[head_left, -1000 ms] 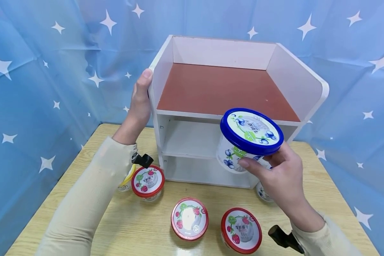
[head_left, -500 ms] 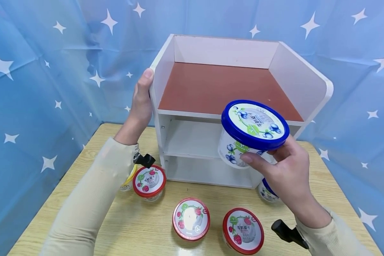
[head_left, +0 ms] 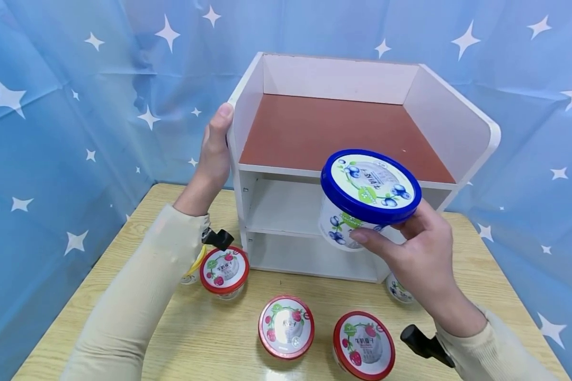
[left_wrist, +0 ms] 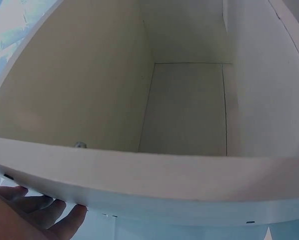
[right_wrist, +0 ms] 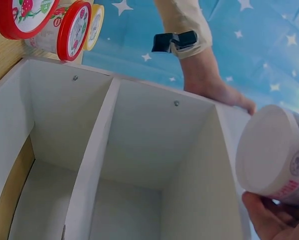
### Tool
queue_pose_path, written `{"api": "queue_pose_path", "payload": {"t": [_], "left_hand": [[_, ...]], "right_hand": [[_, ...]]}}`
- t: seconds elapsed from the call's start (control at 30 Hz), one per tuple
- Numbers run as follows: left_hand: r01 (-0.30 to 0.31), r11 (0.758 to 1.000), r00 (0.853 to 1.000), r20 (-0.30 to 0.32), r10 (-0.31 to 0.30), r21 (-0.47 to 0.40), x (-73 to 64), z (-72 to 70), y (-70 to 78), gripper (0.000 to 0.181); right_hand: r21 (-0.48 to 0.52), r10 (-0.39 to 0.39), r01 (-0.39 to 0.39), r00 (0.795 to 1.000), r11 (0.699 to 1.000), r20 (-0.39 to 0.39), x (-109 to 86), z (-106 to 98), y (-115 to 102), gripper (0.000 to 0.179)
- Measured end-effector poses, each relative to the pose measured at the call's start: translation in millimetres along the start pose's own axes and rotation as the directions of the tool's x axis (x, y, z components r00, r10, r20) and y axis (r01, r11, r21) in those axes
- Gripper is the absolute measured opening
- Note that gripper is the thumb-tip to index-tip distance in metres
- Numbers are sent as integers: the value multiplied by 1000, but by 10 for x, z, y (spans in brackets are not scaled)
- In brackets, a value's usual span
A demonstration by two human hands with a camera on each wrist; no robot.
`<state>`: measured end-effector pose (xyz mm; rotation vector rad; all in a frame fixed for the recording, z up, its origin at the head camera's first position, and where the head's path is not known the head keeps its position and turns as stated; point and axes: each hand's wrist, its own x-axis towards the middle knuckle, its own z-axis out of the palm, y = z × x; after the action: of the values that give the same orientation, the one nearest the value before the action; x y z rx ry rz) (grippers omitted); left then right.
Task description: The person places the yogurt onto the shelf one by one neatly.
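In the head view, my right hand (head_left: 410,259) grips a white tub with a blue lid (head_left: 367,203), its label printed with blueberries. The tub is held tilted in the air before the white shelf unit (head_left: 333,78), with thumb and fingers around its side. The right wrist view shows the tub's pale underside (right_wrist: 264,150). My left hand (head_left: 213,156) rests against the outer left panel of the unit, near its upper front edge. In the left wrist view, its fingers (left_wrist: 49,212) touch the outside of that panel.
Red-lidded tubs with strawberry labels stand at the front: left (head_left: 225,270), middle (head_left: 286,327) and right (head_left: 364,345). A yellow-lidded tub (head_left: 190,272) is partly behind the left sleeve. Another blueberry tub (head_left: 398,290) sits by the unit's right foot. A blue starred curtain (head_left: 76,69) hangs behind.
The right hand has raised the blue-lidded tub slightly, then shifted a little left with it. The left hand keeps its place on the panel. The whole view has drifted slightly.
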<state>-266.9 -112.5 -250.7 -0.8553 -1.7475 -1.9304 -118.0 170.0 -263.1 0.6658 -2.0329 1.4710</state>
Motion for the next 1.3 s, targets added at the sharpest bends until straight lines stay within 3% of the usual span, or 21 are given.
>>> {"api": "queue_pose_path", "payload": {"t": [0.27, 0.6, 0.97, 1.3], "left_hand": [[7, 1000, 1000, -6, -7, 6, -10, 18, 8, 63], [-7, 999, 1000, -12, 6, -38, 6, -7, -10, 58], [-33, 999, 999, -6, 33, -20, 16, 1, 5, 49], [19, 999, 1000, -12, -19, -26, 15, 6, -4, 59]], "right_hand": [[-46, 3, -4, 1000, 999, -19, 21, 10, -30, 64], [-86, 5, -7, 1000, 996, -27, 109, 35, -89, 64], [-106, 19, -21, 1000, 994, -15, 194, 35, -118, 63], [-77, 22, -24, 999, 997, -27, 214, 63, -116, 60]]}}
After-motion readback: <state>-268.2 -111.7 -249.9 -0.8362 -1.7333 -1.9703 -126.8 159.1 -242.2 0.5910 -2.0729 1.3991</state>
